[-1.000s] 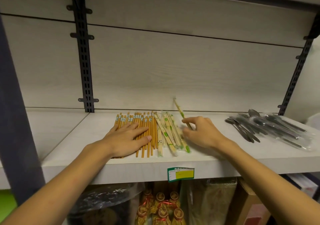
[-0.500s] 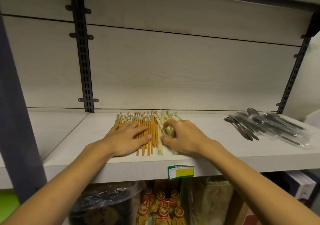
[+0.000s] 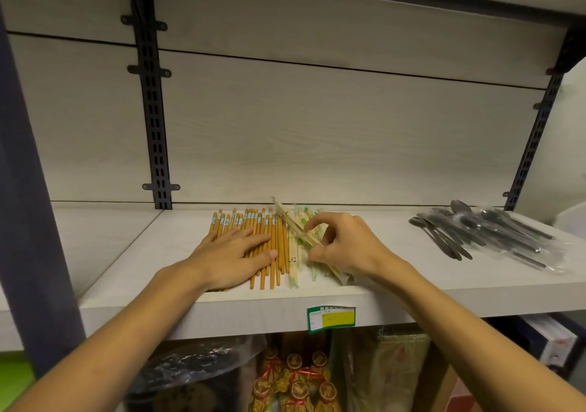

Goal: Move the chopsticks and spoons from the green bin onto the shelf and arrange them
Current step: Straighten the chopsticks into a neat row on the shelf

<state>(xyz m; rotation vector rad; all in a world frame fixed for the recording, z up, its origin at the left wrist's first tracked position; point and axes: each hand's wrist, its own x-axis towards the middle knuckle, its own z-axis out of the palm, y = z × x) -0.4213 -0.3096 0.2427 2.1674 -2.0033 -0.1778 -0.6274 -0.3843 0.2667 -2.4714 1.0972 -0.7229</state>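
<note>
Left hand (image 3: 236,258) flat on orange wooden chopsticks (image 3: 272,247), right hand (image 3: 344,247) pinching one crooked plastic-wrapped pale chopstick pair (image 3: 293,226), I risk scattering its neighbours.

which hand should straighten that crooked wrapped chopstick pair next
Right. The right hand already pinches the tilted wrapped pair lying across the pale chopsticks. The left hand lies flat on the brown chopsticks, probably steadying that row.

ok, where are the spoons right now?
In the head view the spoons lie in clear wrappers at the shelf's right end, right of the right hand.
</note>
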